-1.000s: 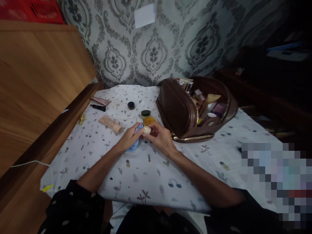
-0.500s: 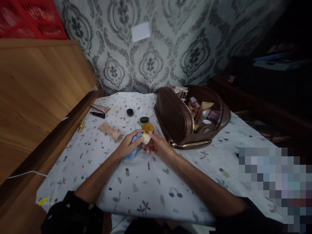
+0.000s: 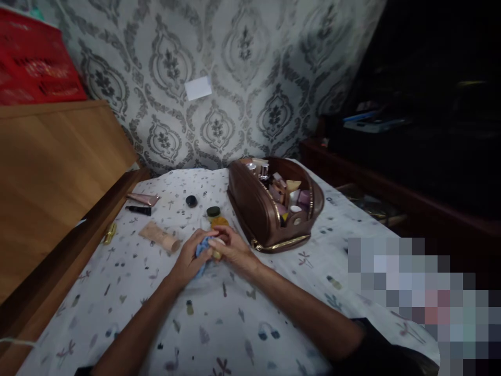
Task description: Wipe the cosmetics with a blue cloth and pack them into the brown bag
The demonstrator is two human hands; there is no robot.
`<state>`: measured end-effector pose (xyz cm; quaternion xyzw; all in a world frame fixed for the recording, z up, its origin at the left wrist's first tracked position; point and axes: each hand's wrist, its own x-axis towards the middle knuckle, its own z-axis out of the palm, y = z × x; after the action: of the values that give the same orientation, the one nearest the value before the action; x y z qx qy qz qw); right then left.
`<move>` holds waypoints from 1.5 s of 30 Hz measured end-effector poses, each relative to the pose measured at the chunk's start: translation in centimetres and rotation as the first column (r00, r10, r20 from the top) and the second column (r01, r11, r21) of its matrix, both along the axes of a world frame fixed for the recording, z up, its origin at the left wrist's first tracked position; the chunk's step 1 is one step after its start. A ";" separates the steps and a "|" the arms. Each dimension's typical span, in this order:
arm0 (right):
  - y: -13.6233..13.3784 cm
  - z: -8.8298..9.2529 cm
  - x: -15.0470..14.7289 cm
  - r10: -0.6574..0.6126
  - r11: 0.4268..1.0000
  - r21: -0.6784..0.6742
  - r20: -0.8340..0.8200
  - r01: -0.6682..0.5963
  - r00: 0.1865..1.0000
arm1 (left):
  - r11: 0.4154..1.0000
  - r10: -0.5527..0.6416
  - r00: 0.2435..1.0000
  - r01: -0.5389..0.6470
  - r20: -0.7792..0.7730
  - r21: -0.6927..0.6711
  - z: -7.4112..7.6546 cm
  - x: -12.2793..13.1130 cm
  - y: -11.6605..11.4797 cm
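Observation:
My left hand (image 3: 191, 257) is closed on a crumpled blue cloth (image 3: 202, 249), which it presses against a small cream-coloured jar (image 3: 218, 249). Around the other side of that jar, my right hand (image 3: 237, 251) has its fingers wrapped. Just beyond my fingers are an amber jar (image 3: 219, 222), partly hidden, and a jar with a dark green lid (image 3: 213, 211). A beige tube (image 3: 158, 236) lies left of my left hand. Farther back sits a small black round pot (image 3: 191, 201).
An open brown bag (image 3: 254, 206) full of cosmetics stands at right. Along the left edge lie a pink tube (image 3: 144, 199), a black tube (image 3: 139, 210) and a gold item (image 3: 110, 233). A wooden panel (image 3: 58, 172) and red basket (image 3: 39, 62) rise at left.
The view has turned right and up, so everything appears shifted left and lower. My right fingers now cover more of the small jar, and the cloth stays in my left hand.

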<state>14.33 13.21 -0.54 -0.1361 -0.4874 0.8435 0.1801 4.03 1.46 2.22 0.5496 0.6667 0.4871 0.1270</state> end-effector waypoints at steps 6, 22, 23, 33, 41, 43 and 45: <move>0.4 0.5 0.1 -0.082 0.995 0.065 0.077 0.077 0.994 | 0.996 0.013 0.998 -0.018 -0.065 -0.084 0.0 0.2 0.1; 0.0 1.9 0.9 -0.106 0.978 0.175 -0.055 0.114 0.993 | 0.923 0.385 0.920 -0.383 -0.067 0.043 0.5 0.8 0.2; 0.0 2.0 1.1 -0.135 0.948 0.280 -0.072 0.150 0.988 | 0.920 0.392 0.919 -0.392 -0.046 0.014 0.7 0.9 0.4; -0.4 4.1 1.8 -0.249 0.943 0.196 -0.120 0.269 0.961 | 0.916 0.399 0.917 -0.398 0.022 -0.054 3.1 1.5 1.3; 0.1 7.5 3.9 -0.395 0.844 0.234 -0.338 0.483 0.854 | 0.913 0.387 0.904 -0.403 0.180 0.062 6.5 2.9 4.0; 0.4 8.5 4.7 -0.393 0.814 0.273 -0.392 0.513 0.832 | 0.919 0.355 0.913 -0.381 0.202 0.102 7.1 3.2 4.9; 0.9 9.2 5.6 -0.398 0.757 0.346 -0.430 0.555 0.811 | 0.949 0.265 0.951 -0.286 0.157 0.134 7.4 3.5 6.0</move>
<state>19.93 14.08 8.68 -0.0678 -0.5819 0.6398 0.4974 7.50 7.44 9.61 0.4244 0.6870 0.5868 0.0600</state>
